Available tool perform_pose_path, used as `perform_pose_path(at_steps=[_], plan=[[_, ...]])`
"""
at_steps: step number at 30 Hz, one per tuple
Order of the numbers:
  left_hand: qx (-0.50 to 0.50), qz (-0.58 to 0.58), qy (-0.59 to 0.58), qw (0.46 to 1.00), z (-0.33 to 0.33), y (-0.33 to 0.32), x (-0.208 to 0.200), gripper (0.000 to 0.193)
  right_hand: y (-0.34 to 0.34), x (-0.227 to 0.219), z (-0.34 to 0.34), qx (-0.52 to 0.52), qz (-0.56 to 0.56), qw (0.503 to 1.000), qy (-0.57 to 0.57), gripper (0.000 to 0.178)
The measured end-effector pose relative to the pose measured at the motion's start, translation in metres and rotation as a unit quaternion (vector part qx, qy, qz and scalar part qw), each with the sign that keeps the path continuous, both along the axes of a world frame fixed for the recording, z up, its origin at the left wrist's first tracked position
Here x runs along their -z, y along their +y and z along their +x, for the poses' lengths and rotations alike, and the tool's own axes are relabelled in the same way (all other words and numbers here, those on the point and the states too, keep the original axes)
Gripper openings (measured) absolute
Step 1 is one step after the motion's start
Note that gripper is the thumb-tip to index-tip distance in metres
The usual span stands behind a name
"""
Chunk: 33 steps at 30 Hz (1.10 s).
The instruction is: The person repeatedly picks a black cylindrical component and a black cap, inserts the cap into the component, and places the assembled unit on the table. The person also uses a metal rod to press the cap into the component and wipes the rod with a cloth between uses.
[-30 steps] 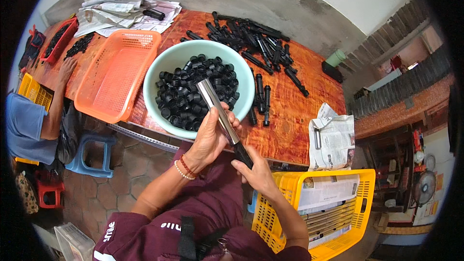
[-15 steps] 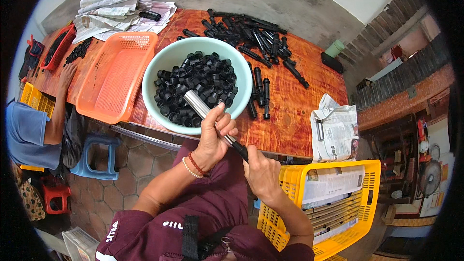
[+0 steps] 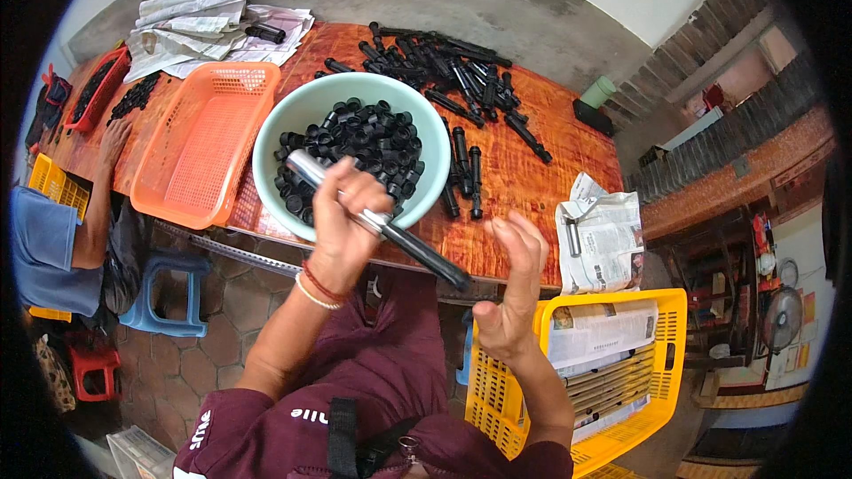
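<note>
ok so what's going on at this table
A person grips a silver and black tube in the left hand, its silver end over a pale green bowl of small black caps. The right hand is open, apart from the tube, near its black end. Black rod-like parts lie heaped farther back on the table. At the left, a co-worker's hand is by the table's edge.

The person is wearing a maroon top with short sleeves; white lettering is running across its front and left sleeve. A black strap is hanging over it. Red and whitish bracelets are circling the left wrist.
</note>
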<state>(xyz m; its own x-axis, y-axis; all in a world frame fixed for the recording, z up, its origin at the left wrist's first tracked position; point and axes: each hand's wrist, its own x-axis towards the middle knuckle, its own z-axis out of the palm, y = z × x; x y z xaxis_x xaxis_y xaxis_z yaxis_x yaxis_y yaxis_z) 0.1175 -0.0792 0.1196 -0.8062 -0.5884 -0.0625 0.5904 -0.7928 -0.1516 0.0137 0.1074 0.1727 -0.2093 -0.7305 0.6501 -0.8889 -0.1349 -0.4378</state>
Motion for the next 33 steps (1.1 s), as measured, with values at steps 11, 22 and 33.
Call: perform_pose_path(at_steps=[11, 22, 33], plan=[[0.044, -0.107, -0.029, 0.993, -0.017, 0.044, -0.018, 0.037, -0.002, -0.005, 0.019, 0.029, -0.092, 0.993, 0.065, 0.067], [0.168, -0.097, -0.085, 0.977, -0.036, 0.094, -0.003, 0.024, -0.019, 0.023, 0.008, 0.043, -0.074, 0.996, -0.035, 0.073], [0.140, -0.054, -0.083, 0.985, -0.042, 0.069, 0.011, 0.039, 0.034, 0.052, -0.017, 0.071, 0.117, 0.969, -0.203, 0.025]])
